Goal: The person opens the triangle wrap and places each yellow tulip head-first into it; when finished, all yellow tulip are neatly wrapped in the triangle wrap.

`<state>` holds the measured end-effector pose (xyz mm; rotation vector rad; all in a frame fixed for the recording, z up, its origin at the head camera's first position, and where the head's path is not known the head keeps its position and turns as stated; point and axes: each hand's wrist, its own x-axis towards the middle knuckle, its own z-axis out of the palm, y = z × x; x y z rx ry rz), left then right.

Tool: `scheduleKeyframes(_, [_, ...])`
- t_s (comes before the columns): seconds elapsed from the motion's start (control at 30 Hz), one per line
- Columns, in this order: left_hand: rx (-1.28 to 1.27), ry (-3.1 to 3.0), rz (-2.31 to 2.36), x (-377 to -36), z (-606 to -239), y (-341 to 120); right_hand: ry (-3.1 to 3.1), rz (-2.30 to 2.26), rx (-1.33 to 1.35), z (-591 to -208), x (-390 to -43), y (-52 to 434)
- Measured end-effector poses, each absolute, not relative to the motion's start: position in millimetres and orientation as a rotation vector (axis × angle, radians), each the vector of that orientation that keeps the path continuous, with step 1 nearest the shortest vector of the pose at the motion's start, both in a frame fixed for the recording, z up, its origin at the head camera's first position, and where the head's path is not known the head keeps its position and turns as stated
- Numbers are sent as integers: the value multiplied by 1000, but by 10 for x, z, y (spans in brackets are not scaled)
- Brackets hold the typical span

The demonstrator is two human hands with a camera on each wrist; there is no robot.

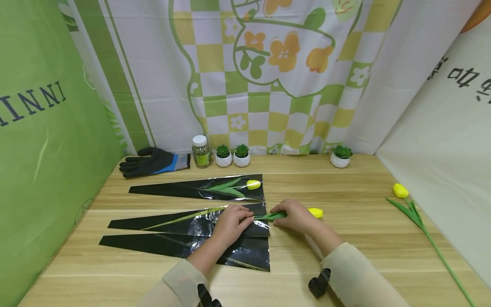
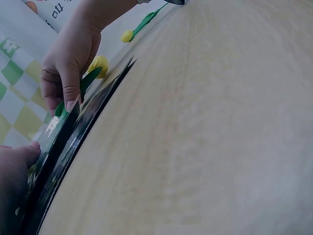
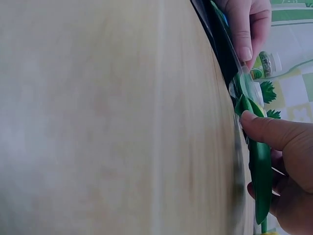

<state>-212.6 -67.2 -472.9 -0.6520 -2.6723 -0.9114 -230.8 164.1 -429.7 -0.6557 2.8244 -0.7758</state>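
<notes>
Three black cone-shaped plastic sleeves lie on the wooden table (image 1: pixel 345 187). The far sleeve (image 1: pixel 184 189) holds a yellow tulip (image 1: pixel 253 184). My left hand (image 1: pixel 231 224) holds the open end of the middle sleeve (image 1: pixel 180 221), thumb (image 2: pixel 18 159) on the film. My right hand (image 1: pixel 294 215) grips a second tulip by its green leaves (image 3: pixel 259 169) at the sleeve's mouth. Its stem runs inside the sleeve and its yellow bud (image 1: pixel 315 212) sticks out to the right. The near sleeve (image 1: pixel 172 246) lies partly under my left wrist.
A third yellow tulip (image 1: pixel 401 190) lies at the table's right edge. Along the back stand a black and blue glove (image 1: pixel 152 162), a small jar (image 1: pixel 201 151) and three little potted plants (image 1: pixel 223 155) (image 1: pixel 241 154) (image 1: pixel 340 157). Printed cloth hangs behind and on both sides.
</notes>
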Motion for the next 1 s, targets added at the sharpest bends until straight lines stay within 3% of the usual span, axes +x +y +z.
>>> scheduleKeyframes(1.0, [-643,-2660,-932,-2130,-4763,-677,2778,-982,-466,-4276,-2281,1588])
